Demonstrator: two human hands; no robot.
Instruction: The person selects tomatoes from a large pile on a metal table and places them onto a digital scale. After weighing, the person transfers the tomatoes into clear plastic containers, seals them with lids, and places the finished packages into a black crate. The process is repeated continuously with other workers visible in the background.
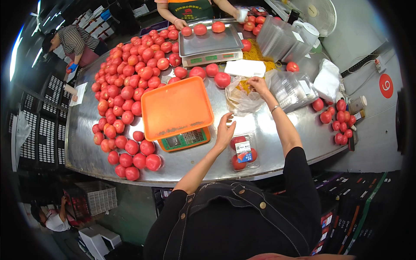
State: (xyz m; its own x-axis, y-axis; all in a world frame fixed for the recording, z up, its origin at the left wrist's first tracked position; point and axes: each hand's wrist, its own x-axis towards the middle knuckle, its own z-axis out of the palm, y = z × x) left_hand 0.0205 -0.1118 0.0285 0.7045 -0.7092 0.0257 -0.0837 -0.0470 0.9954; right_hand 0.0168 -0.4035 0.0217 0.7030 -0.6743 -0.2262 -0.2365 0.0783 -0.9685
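Observation:
My right hand [259,86] is at the mouth of a clear plastic bag [242,103], its fingertips bent in against yellow bands [241,86]. I cannot tell whether they pinch any. Over the metal table, my left hand [225,131] hangs with fingers apart and nothing in it. Just below that hand lies a shut clear plastic clamshell box [256,156] holding several red tomatoes [239,162], with a printed label [243,151] on its lid. To its left stands a weighing scale [185,139] topped by a bare orange tray [177,109].
Loose tomatoes [130,81] cover the table's left side. Stacked clear boxes [289,89] stand right of the bag, near a white foam tray [245,68]. Across the table, a co-worker's hand [180,24] touches a tomato by a second scale [211,58]. A fan [317,16] stands far right.

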